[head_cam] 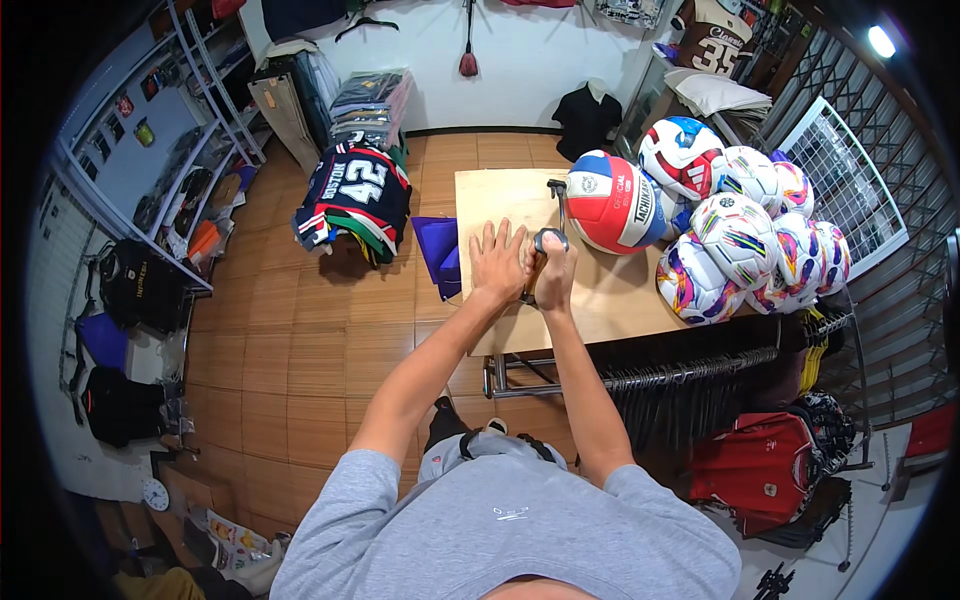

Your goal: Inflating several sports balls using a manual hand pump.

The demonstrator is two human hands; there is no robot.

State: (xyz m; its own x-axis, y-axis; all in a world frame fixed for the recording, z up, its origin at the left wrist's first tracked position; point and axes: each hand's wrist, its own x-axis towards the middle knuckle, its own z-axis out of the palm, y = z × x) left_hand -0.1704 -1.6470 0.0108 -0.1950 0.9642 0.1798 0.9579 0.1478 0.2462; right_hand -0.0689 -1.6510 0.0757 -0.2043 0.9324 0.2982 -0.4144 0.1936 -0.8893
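Observation:
Palm down with fingers spread, my left hand (499, 262) rests on the pale wooden tabletop (502, 187). Beside it, my right hand (555, 274) grips a hand tool (551, 238) with a dark rounded top, its thumb pressed on that top. The two hands meet or nearly meet at the tool. A thin metal rod (562, 214) with a black end stands just beyond the right hand; whether it belongs to the tool I cannot tell. The tool's lower part is mostly hidden by my hands. A red, white and blue volleyball (615, 202) lies to the right of the rod.
Several footballs (733, 240) crowd the table's right side. Purple fabric (439, 251) hangs at the left edge. Folded jerseys (360, 195) are stacked farther left. Below the near edge runs a metal rail with hangers (690, 371); a red shirt (750, 465) hangs at lower right.

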